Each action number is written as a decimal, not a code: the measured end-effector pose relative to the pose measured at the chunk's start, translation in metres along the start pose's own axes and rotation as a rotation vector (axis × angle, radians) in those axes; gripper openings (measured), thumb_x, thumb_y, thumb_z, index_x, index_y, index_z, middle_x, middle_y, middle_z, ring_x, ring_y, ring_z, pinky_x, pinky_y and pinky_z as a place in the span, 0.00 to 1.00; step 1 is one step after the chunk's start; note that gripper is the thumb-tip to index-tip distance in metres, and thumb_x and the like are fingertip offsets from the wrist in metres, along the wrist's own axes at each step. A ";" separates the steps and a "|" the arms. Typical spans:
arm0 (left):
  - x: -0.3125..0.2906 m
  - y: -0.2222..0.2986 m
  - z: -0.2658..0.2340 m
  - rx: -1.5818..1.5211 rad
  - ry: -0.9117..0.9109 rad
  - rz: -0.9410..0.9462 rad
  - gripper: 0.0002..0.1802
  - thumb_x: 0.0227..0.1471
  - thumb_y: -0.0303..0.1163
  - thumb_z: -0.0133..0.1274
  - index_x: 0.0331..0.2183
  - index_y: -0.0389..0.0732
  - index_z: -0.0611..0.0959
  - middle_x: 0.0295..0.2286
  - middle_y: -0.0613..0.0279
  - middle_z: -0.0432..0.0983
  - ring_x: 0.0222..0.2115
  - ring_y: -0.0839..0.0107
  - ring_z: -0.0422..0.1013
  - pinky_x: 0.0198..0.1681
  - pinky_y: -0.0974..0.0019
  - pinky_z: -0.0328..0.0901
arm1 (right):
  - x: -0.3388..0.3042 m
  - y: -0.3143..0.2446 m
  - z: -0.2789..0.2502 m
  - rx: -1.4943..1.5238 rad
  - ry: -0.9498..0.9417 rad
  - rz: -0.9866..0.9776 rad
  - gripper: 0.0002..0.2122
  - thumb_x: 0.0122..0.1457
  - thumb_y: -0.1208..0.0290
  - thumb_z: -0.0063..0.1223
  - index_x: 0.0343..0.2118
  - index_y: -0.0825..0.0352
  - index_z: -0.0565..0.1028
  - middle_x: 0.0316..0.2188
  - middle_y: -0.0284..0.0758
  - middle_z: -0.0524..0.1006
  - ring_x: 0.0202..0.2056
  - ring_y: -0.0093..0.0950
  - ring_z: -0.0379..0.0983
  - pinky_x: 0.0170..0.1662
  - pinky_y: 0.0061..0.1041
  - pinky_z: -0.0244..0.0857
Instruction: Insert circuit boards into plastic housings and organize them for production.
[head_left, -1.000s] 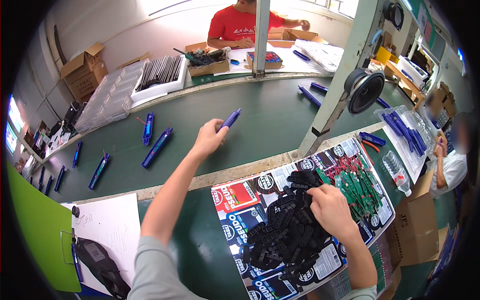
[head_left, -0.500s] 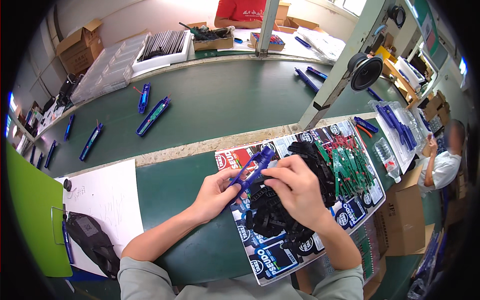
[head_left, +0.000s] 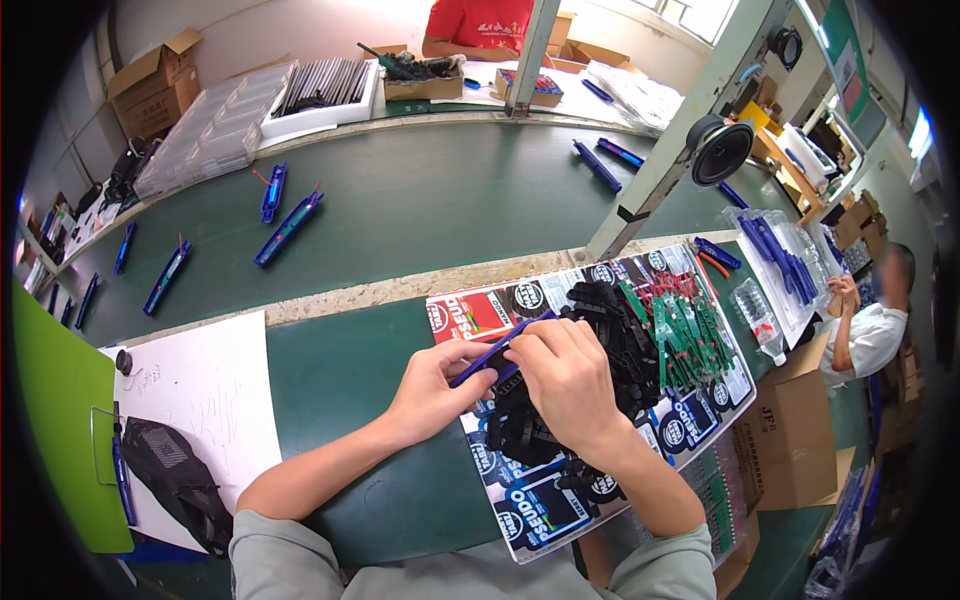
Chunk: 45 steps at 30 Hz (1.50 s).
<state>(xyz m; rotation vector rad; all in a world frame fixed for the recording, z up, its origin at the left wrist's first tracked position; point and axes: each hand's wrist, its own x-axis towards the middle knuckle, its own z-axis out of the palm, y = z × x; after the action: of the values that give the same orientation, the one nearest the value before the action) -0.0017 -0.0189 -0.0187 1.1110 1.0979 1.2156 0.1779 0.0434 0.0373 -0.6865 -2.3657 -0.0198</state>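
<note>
My left hand grips a long blue plastic housing between thumb and fingers, tilted with its far end up and to the right. Dark shapes show along its hollow side. Over the far half of the housing, my right hand is closed with thumb and fingertips pressed together against it; whatever they pinch is hidden. Just beyond that hand lies a heap of black plastic parts. Green circuit boards with red wires are piled to its right. Both heaps rest on a printed cardboard sheet.
Blue housings lie along the green belt beyond the ledge. A metal post with a speaker rises at right. White paper and a black mesh pouch lie left; a cardboard box stands right. Two people work nearby.
The blue housing has been turned and its far end lowered. My right hand has moved left, onto it. The housings on the belt sit slightly farther left, and the view has shifted a little.
</note>
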 end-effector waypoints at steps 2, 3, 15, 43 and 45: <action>0.002 -0.002 0.004 0.024 0.008 -0.032 0.15 0.58 0.20 0.54 0.48 0.31 0.79 0.36 0.61 0.80 0.30 0.80 0.77 0.29 0.75 0.72 | -0.005 0.002 0.001 -0.089 -0.013 -0.012 0.07 0.49 0.75 0.66 0.29 0.67 0.77 0.31 0.35 0.74 0.33 0.34 0.72 0.37 0.33 0.63; 0.003 -0.004 0.006 0.032 0.026 -0.010 0.15 0.57 0.22 0.56 0.47 0.31 0.80 0.36 0.60 0.80 0.29 0.79 0.77 0.29 0.74 0.72 | -0.007 0.002 0.000 -0.091 -0.011 -0.006 0.07 0.49 0.75 0.66 0.29 0.67 0.77 0.31 0.35 0.74 0.33 0.34 0.72 0.37 0.33 0.63; 0.002 -0.010 0.008 0.540 0.092 0.404 0.09 0.53 0.15 0.56 0.38 0.31 0.81 0.28 0.60 0.75 0.22 0.77 0.75 0.24 0.74 0.69 | -0.004 0.025 -0.028 -0.005 -0.031 0.061 0.19 0.49 0.63 0.69 0.40 0.65 0.75 0.37 0.37 0.76 0.39 0.37 0.72 0.43 0.36 0.62; 0.004 -0.006 0.004 -0.052 0.007 -0.053 0.14 0.61 0.26 0.54 0.47 0.31 0.79 0.30 0.61 0.79 0.24 0.78 0.77 0.22 0.75 0.69 | -0.060 0.158 -0.064 0.209 -0.013 0.674 0.12 0.50 0.70 0.69 0.28 0.69 0.75 0.24 0.31 0.78 0.26 0.21 0.73 0.32 0.24 0.69; 0.005 -0.007 0.002 -0.103 0.003 -0.049 0.12 0.62 0.26 0.54 0.46 0.32 0.78 0.30 0.63 0.77 0.24 0.77 0.76 0.24 0.74 0.70 | -0.047 0.139 -0.073 0.426 -0.055 0.661 0.11 0.51 0.73 0.70 0.31 0.67 0.74 0.27 0.26 0.75 0.29 0.16 0.70 0.33 0.16 0.63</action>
<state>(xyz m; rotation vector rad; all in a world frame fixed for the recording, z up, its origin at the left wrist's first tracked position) 0.0018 -0.0140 -0.0251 0.9990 1.0472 1.2222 0.3189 0.1272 0.0435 -1.2112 -1.9834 0.7678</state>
